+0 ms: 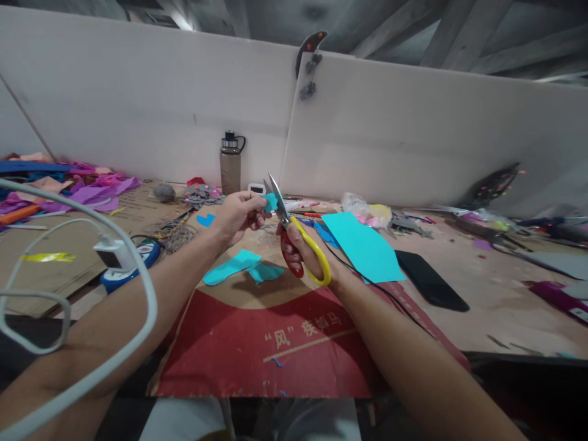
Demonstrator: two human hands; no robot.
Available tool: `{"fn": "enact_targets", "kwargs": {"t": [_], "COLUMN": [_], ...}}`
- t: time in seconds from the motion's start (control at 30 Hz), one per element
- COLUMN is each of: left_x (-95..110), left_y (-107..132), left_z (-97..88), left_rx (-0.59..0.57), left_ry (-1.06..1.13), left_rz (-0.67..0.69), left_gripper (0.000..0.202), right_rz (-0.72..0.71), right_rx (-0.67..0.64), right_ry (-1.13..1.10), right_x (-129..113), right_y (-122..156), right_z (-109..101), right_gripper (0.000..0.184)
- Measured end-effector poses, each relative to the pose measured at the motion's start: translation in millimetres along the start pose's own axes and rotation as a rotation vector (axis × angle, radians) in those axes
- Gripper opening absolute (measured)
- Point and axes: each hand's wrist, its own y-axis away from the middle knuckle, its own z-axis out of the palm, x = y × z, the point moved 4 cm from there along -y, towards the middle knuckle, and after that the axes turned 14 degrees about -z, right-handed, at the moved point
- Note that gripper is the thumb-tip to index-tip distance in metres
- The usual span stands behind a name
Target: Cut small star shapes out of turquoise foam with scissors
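Above the red-printed cardboard [220, 349], a small turquoise paper piece [270, 203] is pinched between the thumb and fingers of the left hand [241, 214], while scissors [285, 220] with yellow and red handles are gripped by the right hand [301, 248], its fingers curled around the loops. The blades are parted narrowly beside the paper; whether it is touched cannot be told. With fingertips held so near the edges, skin could be nicked by a slip, or the paper spoiled by a tilted cut. The black cable [390, 294] could be snagged by the right forearm. “风” 疾如马 is printed in tan on the cardboard, underlined; smaller lettering along its right edge cannot be read.
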Motion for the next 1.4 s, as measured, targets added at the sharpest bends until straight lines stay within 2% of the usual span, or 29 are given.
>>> {"fn": "enact_targets", "kwargs": {"t": [0.5, 0.8, 1.0, 1.1, 1.2, 1.4], "left_x": [0.3, -3.4, -4.4, -2.8, -1.2, 0.1], "left_y": [2.6, 0.3, -5.2, -7.5, -7.7, -4.6], "left_z": [2.6, 2.5, -3.2, -7.3, -8.7, -9.1], "left_rx": [0.006, -0.024, 0.041, 0.073, 0.057, 0.078], "left_ry": [-0.011, -0.009, -0.021, -0.004, 0.005, -0.037], "left_rz": [-0.040, -0.015, 0.030, 0.057, 0.066, 0.028], "left_gripper": [0.017, 0.024, 0.028, 0.026, 0.019, 0.018], "right_rz": [0.008, 0.057, 0.051, 0.012, -0.030, -0.059], "right_rx": [0.021, 0.058, 0.080, 0.059, 0.020, -0.033], "right_ry": [0.020, 0.033, 0.029, 0.070, 0.124, 0.130], "right_x": [-4.7, -6.6, -2.6, -2.3, -3.3, -4.4], "right_y": [0.3, 1.9, -2.2, -4.2, -4.2, -1.4], "right_z": [1.9, 3.2, -2.4, -5.4, -6.0, -2.9], "right_gripper": [0.058, 0.058, 0.060, 0.061, 0.059, 0.053]}}
